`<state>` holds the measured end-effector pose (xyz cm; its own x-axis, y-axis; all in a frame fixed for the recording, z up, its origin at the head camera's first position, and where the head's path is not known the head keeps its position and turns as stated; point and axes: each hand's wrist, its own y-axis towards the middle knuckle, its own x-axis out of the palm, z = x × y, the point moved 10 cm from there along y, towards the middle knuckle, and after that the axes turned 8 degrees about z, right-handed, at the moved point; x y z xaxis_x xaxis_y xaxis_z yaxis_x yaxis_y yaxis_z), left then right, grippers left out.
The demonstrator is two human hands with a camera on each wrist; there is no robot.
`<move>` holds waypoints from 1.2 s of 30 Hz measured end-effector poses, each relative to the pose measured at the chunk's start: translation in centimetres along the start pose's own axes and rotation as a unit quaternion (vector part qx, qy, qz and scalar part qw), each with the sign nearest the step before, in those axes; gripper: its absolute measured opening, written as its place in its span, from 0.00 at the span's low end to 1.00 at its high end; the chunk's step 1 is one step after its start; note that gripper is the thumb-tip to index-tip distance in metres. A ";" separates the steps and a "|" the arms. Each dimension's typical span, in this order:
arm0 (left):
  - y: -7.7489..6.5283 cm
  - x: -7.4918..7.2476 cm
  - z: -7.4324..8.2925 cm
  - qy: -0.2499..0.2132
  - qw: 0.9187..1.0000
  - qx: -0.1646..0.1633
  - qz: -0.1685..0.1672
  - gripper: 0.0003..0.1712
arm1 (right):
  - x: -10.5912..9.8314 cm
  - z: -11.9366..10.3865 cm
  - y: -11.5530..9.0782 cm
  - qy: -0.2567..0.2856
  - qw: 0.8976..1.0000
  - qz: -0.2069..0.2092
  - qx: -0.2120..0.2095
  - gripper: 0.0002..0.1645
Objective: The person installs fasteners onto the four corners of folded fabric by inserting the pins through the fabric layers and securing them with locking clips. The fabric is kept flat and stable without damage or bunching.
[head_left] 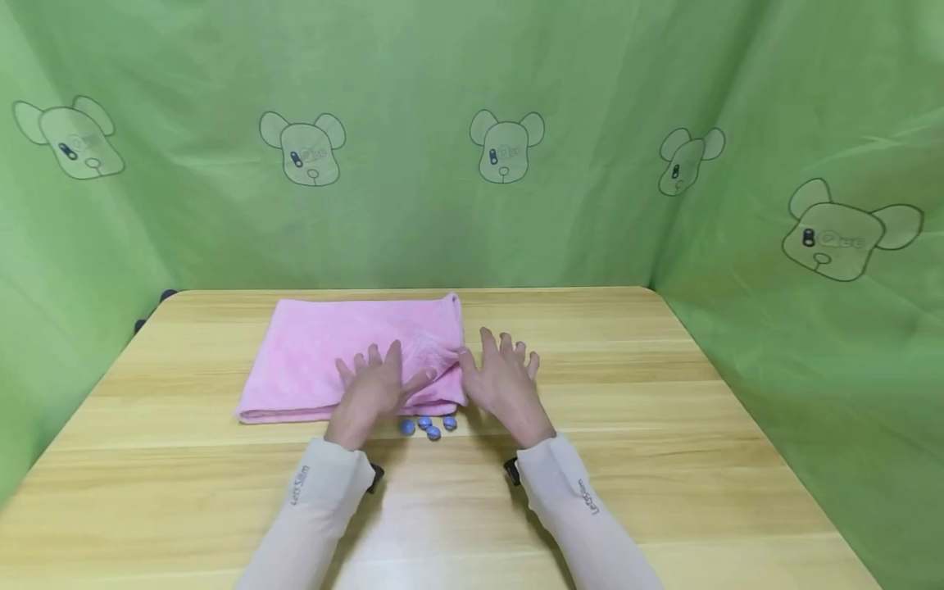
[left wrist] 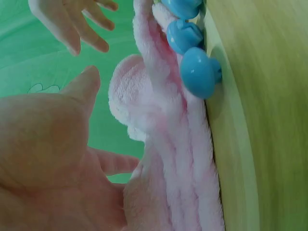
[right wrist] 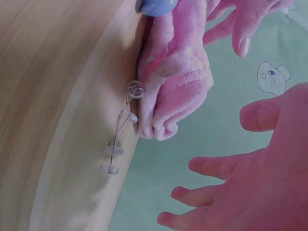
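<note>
A folded pink plush towel [head_left: 317, 352] lies on the table, its right end rumpled. My left hand [head_left: 374, 393] is over the towel's front right part, fingers spread and straight; in the left wrist view some fingertips appear to meet the fabric. Just beyond the towel's right edge is my right hand [head_left: 505, 393], fingers spread, holding nothing; the right wrist view shows it apart from the cloth. Several blue mushroom-shaped plastic pieces [left wrist: 197, 72] sit against the towel's front edge, between the two wrists. Several metal pins with clear round heads [right wrist: 113, 150] lie beside the towel's right end.
The wooden table [head_left: 664, 459] has rounded far corners. Green curtain [head_left: 413, 229] with bear drawings hangs behind it and along both sides. A dark device [head_left: 375, 478] is strapped at the left wrist, another [head_left: 512, 471] at the right.
</note>
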<state>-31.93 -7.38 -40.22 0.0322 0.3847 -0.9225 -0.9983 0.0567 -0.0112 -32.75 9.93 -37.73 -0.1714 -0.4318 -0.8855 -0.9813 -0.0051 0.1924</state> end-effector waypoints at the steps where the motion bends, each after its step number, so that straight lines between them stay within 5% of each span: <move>1: 0.0 0.1 0.1 -0.002 1.000 0.000 -0.003 0.51 | 0.0 0.0 0.0 -0.001 1.000 0.000 0.001 0.40; 11: -0.1 -0.1 0.8 -0.052 0.998 0.028 0.011 0.52 | 0.2 0.0 -0.1 0.010 1.000 -0.011 0.005 0.40; 19: 0.3 -0.8 0.9 -0.103 0.993 0.021 0.045 0.19 | 0.2 -0.6 -0.1 0.026 1.000 -0.009 -0.007 0.39; 28: 0.7 -2.5 1.2 -0.130 0.981 0.043 0.137 0.28 | 0.4 -1.4 0.0 0.073 0.997 -0.006 -0.013 0.36; 36: 1.0 -2.4 1.1 -0.181 0.973 0.041 0.140 0.31 | 0.5 -2.4 -0.2 0.109 0.993 0.009 -0.039 0.28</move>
<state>-32.90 -7.25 -37.56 -0.2114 0.6937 -0.6885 -0.9637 -0.0304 0.2652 -32.46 7.59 -37.21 -0.1576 -0.6181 -0.7702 -0.9668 -0.0624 0.2479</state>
